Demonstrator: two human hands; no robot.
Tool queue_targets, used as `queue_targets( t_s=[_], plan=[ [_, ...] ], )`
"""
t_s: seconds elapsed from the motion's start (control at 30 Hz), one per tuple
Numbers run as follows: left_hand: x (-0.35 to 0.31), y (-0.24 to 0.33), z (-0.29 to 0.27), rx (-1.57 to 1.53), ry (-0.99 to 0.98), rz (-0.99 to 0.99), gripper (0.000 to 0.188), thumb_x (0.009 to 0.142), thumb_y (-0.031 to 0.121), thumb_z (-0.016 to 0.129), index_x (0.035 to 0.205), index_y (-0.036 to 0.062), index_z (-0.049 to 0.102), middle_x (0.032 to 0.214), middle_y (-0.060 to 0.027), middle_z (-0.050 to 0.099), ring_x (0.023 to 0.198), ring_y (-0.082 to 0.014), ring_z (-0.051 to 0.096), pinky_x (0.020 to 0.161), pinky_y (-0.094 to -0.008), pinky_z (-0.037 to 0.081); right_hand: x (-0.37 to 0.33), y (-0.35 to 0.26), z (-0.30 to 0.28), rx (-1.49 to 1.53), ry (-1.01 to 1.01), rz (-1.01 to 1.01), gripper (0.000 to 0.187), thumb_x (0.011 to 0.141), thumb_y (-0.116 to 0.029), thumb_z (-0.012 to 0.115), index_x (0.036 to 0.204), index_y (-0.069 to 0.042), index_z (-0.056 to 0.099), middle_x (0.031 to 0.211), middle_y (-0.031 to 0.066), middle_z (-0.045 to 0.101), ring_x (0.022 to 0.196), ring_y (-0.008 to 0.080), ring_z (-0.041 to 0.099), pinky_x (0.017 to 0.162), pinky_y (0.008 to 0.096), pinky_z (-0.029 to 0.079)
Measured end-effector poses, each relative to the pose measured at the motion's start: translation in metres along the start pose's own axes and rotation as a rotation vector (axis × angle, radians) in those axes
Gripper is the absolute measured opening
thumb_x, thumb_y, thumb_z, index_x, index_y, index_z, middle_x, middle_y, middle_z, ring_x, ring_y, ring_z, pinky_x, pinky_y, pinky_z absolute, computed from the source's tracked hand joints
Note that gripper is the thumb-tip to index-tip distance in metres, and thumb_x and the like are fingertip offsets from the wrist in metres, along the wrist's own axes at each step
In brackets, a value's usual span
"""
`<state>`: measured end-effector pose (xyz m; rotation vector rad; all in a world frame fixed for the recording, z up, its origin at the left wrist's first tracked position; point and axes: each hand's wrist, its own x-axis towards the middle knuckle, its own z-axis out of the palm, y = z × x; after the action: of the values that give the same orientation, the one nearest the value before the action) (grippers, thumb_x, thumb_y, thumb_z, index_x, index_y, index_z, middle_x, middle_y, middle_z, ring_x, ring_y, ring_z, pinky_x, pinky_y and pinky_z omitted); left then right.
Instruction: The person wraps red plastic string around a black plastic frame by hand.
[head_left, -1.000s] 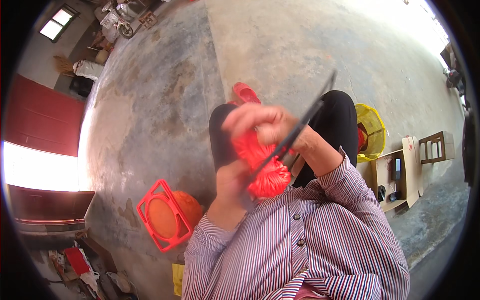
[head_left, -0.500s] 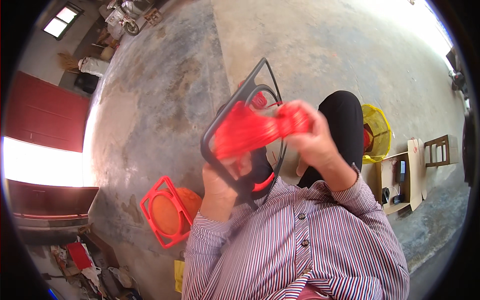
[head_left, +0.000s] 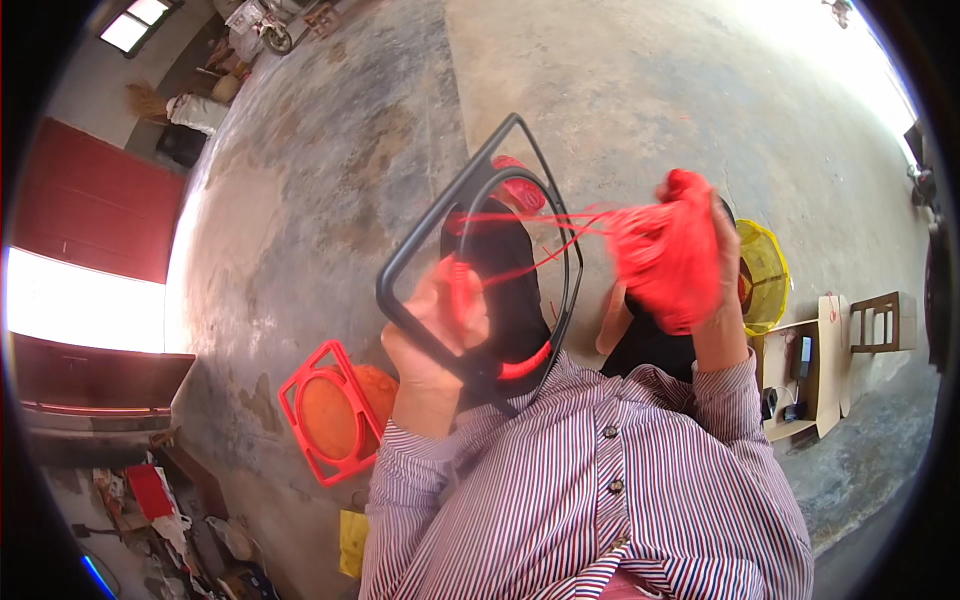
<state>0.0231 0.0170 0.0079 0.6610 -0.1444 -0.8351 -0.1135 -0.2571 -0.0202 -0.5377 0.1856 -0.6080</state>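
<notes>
While our left hand (head_left: 430, 312) grips the black frame (head_left: 430, 222) and our right hand (head_left: 728, 262) clamps the red bundle (head_left: 665, 260), we should hold the strands (head_left: 603, 218) evenly taut.

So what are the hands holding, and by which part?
Left hand: black frame, by its lower-left side. Right hand: red cord bundle, by its right side.

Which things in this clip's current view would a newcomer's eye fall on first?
Probably the bright red bundle of cord, blurred in the right hand at right of centre, with loose strands stretching left. Next, the black frame with its inner ring, tilted in the left hand near the middle. Then perhaps the red frame at lower left, leaning against a rounded orange object.
</notes>
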Motion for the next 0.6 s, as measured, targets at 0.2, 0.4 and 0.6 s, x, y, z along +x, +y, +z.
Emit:
queue_targets(
  t_s=[0.2, 0.4, 0.6],
  plan=[
    [-0.005, 0.004, -0.010, -0.024, 0.052, 0.025, 0.042, 0.084, 0.027, 0.053, 0.116, 0.0009, 0.059, 0.093, -0.0169, 0.060, 0.064, -0.0210, 0.051, 0.046, -0.0288, 0.037, 0.015, -0.003, -0.033, 0.444, -0.102, 0.064, 0.037, 0.098, -0.045, 0.044, 0.092, -0.009, 0.052, 0.076, 0.0025, 0.050, 0.066, 0.0162, 0.051, 0.060, 0.0323, 0.044],
    [-0.001, 0.008, -0.029, -0.095, -0.053, -0.027, 0.038, 0.093, 0.033, 0.050, 0.107, 0.0002, 0.063, 0.086, -0.0153, 0.059, 0.056, -0.0195, 0.049, 0.043, -0.0262, 0.033, -0.004, 0.071, -0.073, -0.659, 0.021, 0.283, 0.029, 0.092, -0.035, 0.060, 0.090, -0.006, 0.063, 0.076, -0.0005, 0.057, 0.061, 0.0089, 0.050, 0.053, 0.0242, 0.041],
    [-0.005, 0.004, -0.007, 0.186, -0.119, -0.176, 0.042, 0.097, 0.029, 0.051, 0.123, -0.0031, 0.056, 0.107, -0.0216, 0.063, 0.060, -0.0155, 0.054, 0.044, -0.0263, 0.037, -0.014, 0.104, -0.001, -1.524, -0.286, 0.269, 0.044, 0.078, -0.034, 0.075, 0.104, 0.001, 0.066, 0.079, 0.0118, 0.066, 0.073, 0.0130, 0.062, 0.069, 0.0316, 0.049]
  ],
)
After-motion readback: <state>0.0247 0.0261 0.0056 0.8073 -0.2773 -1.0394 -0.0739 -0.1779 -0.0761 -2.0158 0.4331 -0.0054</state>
